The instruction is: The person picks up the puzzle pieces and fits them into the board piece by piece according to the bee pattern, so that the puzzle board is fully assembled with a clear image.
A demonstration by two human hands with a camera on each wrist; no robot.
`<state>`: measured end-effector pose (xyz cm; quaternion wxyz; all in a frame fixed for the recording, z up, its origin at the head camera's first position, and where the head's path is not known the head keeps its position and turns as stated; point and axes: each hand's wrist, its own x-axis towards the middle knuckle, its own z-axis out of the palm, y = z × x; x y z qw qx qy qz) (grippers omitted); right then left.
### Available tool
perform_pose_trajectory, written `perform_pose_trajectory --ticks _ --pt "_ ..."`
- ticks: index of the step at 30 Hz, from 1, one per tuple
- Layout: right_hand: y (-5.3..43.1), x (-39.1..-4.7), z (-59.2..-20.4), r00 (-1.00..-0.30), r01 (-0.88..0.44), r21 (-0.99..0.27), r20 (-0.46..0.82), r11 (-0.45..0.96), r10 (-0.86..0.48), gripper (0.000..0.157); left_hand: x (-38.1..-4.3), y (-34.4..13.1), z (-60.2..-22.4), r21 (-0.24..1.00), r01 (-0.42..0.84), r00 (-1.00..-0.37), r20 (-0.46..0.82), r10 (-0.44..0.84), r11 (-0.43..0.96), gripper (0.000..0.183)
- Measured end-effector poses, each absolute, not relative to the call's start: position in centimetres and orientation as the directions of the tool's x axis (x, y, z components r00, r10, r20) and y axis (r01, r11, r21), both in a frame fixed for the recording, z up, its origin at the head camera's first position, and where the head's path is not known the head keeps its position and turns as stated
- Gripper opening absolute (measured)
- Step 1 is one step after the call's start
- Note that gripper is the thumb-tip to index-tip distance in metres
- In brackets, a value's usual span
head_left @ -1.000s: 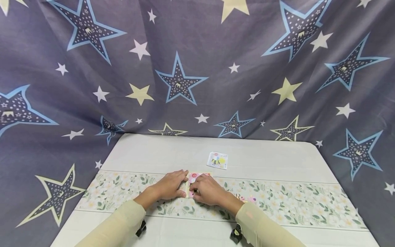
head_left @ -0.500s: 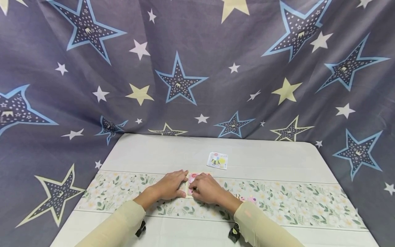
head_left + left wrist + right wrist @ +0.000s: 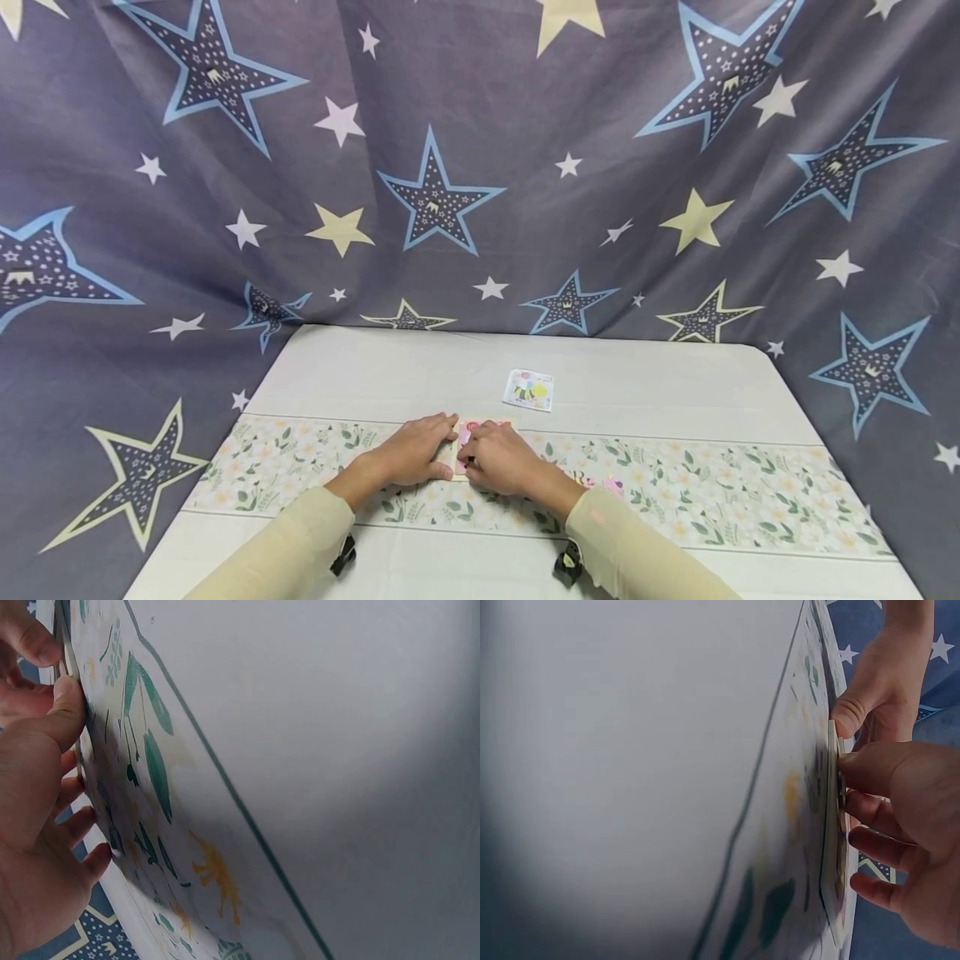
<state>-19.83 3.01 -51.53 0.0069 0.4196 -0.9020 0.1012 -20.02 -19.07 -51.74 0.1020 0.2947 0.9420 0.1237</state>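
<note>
A small square board [image 3: 454,454] with a pale rim and a pink picture lies on the floral band of the table. My left hand [image 3: 415,450] rests along its left side, thumb near the lower corner and fingers extended toward the upper one. Over the picture, my right hand [image 3: 506,458] bends its thumb and fingers onto a pink flat piece [image 3: 464,435], most of it hidden. In the right wrist view the board [image 3: 829,825] shows edge-on, the right thumb and index finger close together on its face. The left thumb [image 3: 69,697] touches its edge in the left wrist view.
Behind the hands, a white square card [image 3: 529,390] with a bee picture lies on the white table [image 3: 375,367]. Pink and dark print [image 3: 600,482] shows beside the right forearm. A star-patterned cloth [image 3: 480,167] hangs around the table's back and sides.
My right hand has shifted slightly left over the board, and more of the pale rim shows along the lower left of the pink picture. The left hand stays in place.
</note>
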Motion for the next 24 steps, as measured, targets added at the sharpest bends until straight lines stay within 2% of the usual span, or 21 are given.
perform_pose_trajectory --ticks 11,17,21,24 --pt "3.0 -19.8 -51.5 -0.637 -0.770 -0.140 0.106 0.623 -0.764 0.017 -20.1 -19.1 -51.9 0.280 0.530 -0.809 -0.115 0.576 0.800 0.064" --pt "3.3 -19.9 -51.5 -0.584 -0.812 -0.076 0.112 0.579 -0.804 0.018 -20.1 -19.2 -51.7 0.287 0.529 -0.810 -0.109 0.576 0.799 0.062" --pt "4.0 -19.8 -51.3 -0.567 -0.821 -0.149 0.108 0.551 -0.816 0.023 -20.1 -19.1 -51.8 0.294 0.526 -0.811 -0.111 0.575 0.798 0.062" --pt "4.7 -19.9 -51.1 -0.587 -0.799 -0.237 0.112 0.552 -0.802 0.026 -20.0 -19.0 -51.8 0.300 0.520 -0.812 -0.118 0.571 0.800 0.061"
